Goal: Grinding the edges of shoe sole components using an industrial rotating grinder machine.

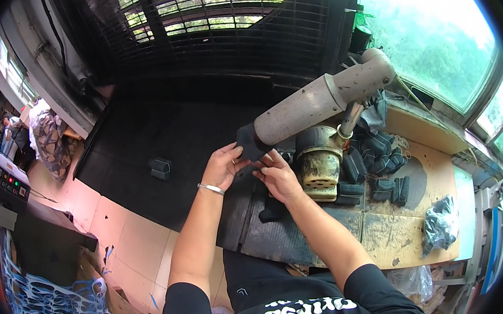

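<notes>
In front of me a flat, dark, flexible piece [248,141] hangs at the end of a thick grey metal cylinder [301,109]. My left hand [222,166] is closed, pinching this piece at its left edge between thumb and fingers. My right hand [278,177] also has its fingers closed at the lower right edge of the piece. Whether the piece is pulled over the cylinder's end or only held before it, I cannot tell. Right of my right hand stands a stained pale machine head [319,166] with holes near its base.
Bundles of dark cut pieces [377,155] lie right of the machine, and one bundle [160,168] rests on the black surface [124,132] to the left. A clear plastic bag [439,224] sits at the right table edge. A control box with buttons [9,178] stands far left.
</notes>
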{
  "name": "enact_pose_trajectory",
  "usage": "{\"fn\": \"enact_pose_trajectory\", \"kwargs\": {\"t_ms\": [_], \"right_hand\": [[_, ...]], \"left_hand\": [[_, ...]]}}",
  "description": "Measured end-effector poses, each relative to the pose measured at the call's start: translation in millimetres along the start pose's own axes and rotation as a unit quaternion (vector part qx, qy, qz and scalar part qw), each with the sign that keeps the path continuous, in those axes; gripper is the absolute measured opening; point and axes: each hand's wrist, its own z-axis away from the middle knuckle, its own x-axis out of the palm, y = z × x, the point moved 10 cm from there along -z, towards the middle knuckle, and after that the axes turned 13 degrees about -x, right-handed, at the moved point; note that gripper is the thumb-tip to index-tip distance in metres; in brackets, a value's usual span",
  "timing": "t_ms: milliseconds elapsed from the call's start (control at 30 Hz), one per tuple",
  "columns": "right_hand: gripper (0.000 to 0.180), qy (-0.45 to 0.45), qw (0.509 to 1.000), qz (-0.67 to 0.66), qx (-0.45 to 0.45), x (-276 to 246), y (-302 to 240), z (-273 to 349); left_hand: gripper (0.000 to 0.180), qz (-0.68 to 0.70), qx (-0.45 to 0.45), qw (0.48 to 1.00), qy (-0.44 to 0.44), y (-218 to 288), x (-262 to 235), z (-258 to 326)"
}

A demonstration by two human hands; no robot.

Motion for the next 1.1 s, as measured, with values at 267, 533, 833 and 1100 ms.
{"fn": "enact_pose_trajectory", "kwargs": {"t_ms": [267, 533, 833, 1100], "right_hand": [[0.044, 0.01, 1.0, 0.017, -0.005, -12.0, 5.8, -38.2], [0.044, 0.015, 1.0, 0.022, -0.017, -6.0, -2.2, -27.9], [0.056, -0.003, 1.0, 0.018, -0.014, 0.1, -8.4, -7.0], [0.048, -0.007, 1.0, 0.01, -0.014, 3.4, -11.1, 9.6]], "left_hand": [[0.02, -0.004, 0.005, 1.0, 0.004, 21.1, -10.1, -23.1], [0.019, -0.016, 0.001, 1.0, 0.009, 19.5, -2.3, -19.9], [0.021, -0.021, -0.012, 1.0, -0.002, 4.6, 3.4, -12.9], [0.024, -0.012, -0.016, 1.0, -0.002, -5.4, 7.8, -2.8]]}}
